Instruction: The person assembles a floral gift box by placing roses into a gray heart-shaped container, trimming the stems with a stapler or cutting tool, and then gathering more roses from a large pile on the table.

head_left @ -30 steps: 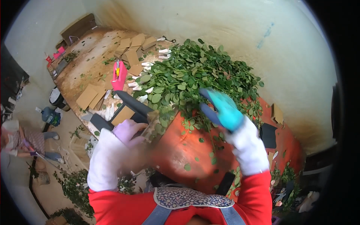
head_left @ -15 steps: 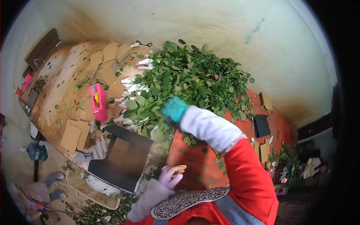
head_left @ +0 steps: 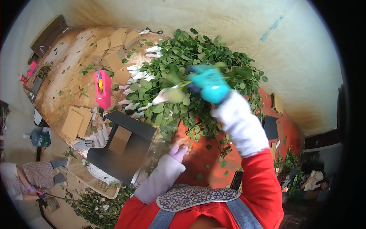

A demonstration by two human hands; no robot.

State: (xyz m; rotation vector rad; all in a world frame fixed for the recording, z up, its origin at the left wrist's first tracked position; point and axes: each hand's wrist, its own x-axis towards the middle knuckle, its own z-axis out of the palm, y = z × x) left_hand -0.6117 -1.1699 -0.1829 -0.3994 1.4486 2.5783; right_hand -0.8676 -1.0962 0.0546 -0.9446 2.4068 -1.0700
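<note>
My right hand (head_left: 209, 84), in a teal-and-dark glove, grips a leafy stem with a pale wrapped rose head (head_left: 166, 96), blurred by motion, above a pile of leafy stems (head_left: 198, 53) with white-sleeved heads along its left edge. My left hand (head_left: 177, 152), in a lilac glove with fingertips showing, hangs lower with fingers loosely bent and apart, nothing visible in it. It is beside a black folded sheet (head_left: 143, 129) with cardboard on it, over the red surface (head_left: 194, 171). A pink tape dispenser (head_left: 103, 91) stands left of the pile.
Cardboard pieces (head_left: 72, 124) lie on the stained tabletop (head_left: 76, 53). A cream basket (head_left: 91, 183), a blue water jug (head_left: 40, 139) and cut foliage (head_left: 99, 206) are at lower left. One person (head_left: 38, 175) works at left, another (head_left: 316, 179) at right. A wall (head_left: 286, 49) rises behind the pile.
My right hand reached left into the pile and has lifted slightly with a stem in it. My left hand has moved from the black sheet to the red surface. The view has shifted.
</note>
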